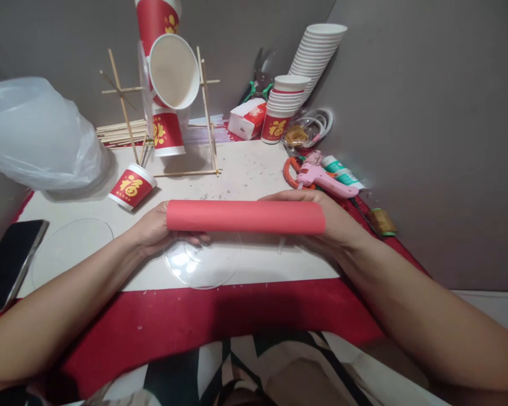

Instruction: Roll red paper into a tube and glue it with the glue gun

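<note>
The red paper [245, 217], apparently curled, is held level above the middle of the white board [245, 169]. Its left end is grasped by the left hand [152, 226], fingers curled beneath; its right end is gripped by the right hand [336, 220], whose fingertips are mostly hidden. The paper could be creased by excess pressure, or could spring open if one end were let go. The clear disc [203, 273] at the board's front edge could be knocked by lowered fingers. A gold "福" is printed on the tilted cup [132, 187] at the board's left rear; smaller print is illegible.
</note>
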The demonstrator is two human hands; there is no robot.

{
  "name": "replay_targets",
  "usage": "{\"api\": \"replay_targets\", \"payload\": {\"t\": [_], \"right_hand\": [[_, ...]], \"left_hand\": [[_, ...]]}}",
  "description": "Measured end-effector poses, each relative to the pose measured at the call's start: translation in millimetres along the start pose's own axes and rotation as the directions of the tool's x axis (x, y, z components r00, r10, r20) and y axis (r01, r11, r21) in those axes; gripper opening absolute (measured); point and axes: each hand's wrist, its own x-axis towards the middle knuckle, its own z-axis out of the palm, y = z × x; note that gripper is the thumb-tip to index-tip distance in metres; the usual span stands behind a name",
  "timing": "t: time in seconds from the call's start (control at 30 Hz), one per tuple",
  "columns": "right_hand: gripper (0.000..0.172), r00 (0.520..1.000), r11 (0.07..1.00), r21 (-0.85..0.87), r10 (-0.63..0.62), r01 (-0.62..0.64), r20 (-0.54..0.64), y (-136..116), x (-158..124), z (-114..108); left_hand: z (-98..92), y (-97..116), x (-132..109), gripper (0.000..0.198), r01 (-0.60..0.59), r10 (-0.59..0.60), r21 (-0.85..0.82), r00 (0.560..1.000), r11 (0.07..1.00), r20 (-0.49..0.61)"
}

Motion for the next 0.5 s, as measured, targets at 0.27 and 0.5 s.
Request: {"api": "replay_targets", "payload": {"t": [0.27, 0.5], "right_hand": [[0.014, 0.978, 0.995, -0.096, 0.046, -0.026, 0.205, -4.9, -6.6, 0.3], [0.015, 0.979, 0.995, -0.103, 0.006, 0.016, 0.205, -7.5, -9.0, 2.4]], "left_hand": [[-2.4, -0.7, 0.5, 0.024, -0.023, 0.023, 0.026, 1.000, 0.999, 0.016], [-5.1, -0.9, 2.6, 0.022, -0.005, 0.005, 0.003, 1.000, 1.000, 0.020]]}}
